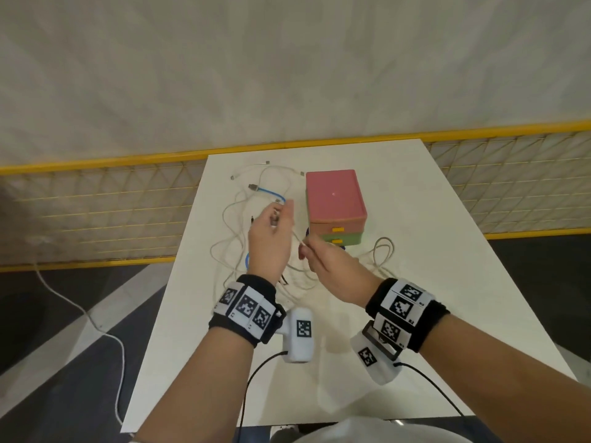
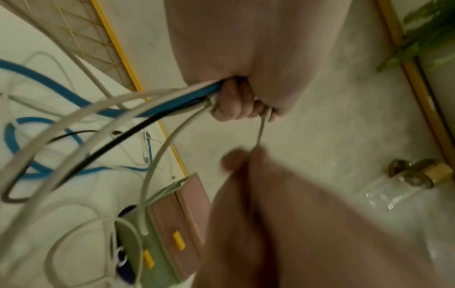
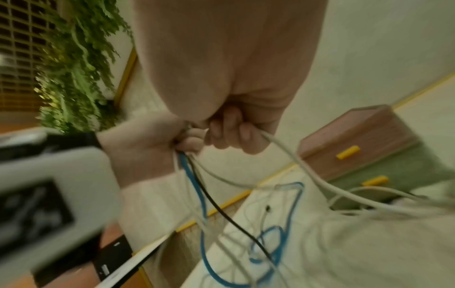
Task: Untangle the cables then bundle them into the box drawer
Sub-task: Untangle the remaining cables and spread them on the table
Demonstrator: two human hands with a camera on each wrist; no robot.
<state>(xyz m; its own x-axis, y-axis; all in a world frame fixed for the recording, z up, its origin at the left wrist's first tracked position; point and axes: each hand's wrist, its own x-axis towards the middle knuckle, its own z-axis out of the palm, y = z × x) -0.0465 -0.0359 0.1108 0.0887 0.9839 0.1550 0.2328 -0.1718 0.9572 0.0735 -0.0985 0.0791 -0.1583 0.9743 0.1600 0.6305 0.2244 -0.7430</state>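
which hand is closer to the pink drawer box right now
Right. The right hand, pinching a white cable, is just in front of the drawer box. The left hand grips cables further to the box's left.

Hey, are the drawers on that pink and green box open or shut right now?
Both shut. The pink drawer and green drawer sit flush with the box front, yellow handles showing, no gap.

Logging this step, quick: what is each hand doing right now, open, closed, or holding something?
Left hand: closed, gripping a bunch of cables (blue, black, white).
Right hand: closed, pinching a white cable stretched from the left hand.
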